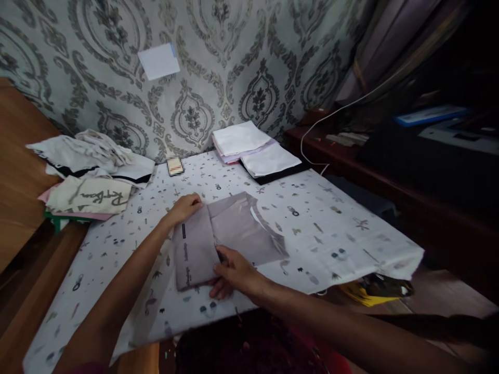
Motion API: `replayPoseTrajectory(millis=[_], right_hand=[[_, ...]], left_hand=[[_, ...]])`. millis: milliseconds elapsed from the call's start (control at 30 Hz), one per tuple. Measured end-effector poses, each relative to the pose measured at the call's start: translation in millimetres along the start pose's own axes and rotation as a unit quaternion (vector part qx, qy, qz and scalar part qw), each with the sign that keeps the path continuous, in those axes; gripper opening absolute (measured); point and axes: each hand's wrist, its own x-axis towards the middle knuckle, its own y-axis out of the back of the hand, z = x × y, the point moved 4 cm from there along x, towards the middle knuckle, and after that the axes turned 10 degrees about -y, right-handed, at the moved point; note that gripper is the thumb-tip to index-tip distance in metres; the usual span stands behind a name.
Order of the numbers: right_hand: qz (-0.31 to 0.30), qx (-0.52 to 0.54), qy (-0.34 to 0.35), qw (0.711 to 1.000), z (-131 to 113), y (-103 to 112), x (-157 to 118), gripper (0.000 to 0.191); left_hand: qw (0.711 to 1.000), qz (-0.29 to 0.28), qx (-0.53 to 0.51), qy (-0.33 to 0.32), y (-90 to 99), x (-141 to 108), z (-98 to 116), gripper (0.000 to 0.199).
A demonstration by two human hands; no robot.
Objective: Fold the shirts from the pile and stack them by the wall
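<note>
A mauve-grey T-shirt (244,228) lies partly folded on the patterned white cloth, its neckline towards the right. One part of it, with dark lettering, is folded over at the left. My left hand (187,208) is at the far edge of this folded part, fingers curled closed on the fabric. At the near side, my right hand (234,272) pinches the folded edge between thumb and fingers, its lower fingers partly beneath the hand.
Crumpled white clothes (97,156) and a cream garment with lettering (93,195) lie at the left. Folded white garments (244,139) are stacked at the back, beside a black one (263,179). A small card (175,166) lies near the wall. A white cable (331,115) hangs at the right.
</note>
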Motion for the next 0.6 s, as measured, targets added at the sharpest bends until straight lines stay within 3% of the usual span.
replayPoseTrajectory(millis=[67,167,233,333,400,500,600], right_hand=[[0.001,-0.014,-0.011,1.000,-3.1,0.0,-5.7,0.067],[-0.003,-0.088,-0.017,0.996,-9.1,7.5,-16.8,0.066],[0.035,-0.201,0.039,0.978,-18.8,19.7,-23.1,0.063],[0.147,-0.368,0.196,0.897,-43.2,36.3,-24.8,0.047],[0.195,-0.417,0.281,0.842,-60.6,38.2,-15.6,0.040],[0.213,-0.469,0.378,0.770,-85.4,26.2,14.3,0.039],[0.207,-0.545,0.394,0.710,-101.5,10.8,54.1,0.042]], left_hand=[[0.999,0.031,0.040,0.000,0.2,-6.2,0.5,0.019],[0.988,0.095,0.119,-0.023,4.5,-25.9,4.7,0.029],[0.979,0.122,0.157,-0.046,2.7,-42.8,9.4,0.037],[0.973,0.110,0.197,-0.042,-15.1,-65.0,16.1,0.048],[0.969,0.081,0.232,-0.027,-32.8,-74.3,21.4,0.053],[0.964,0.049,0.259,-0.025,-52.1,-80.5,28.2,0.054],[0.968,0.068,0.238,-0.033,-48.9,-82.5,25.9,0.050]])
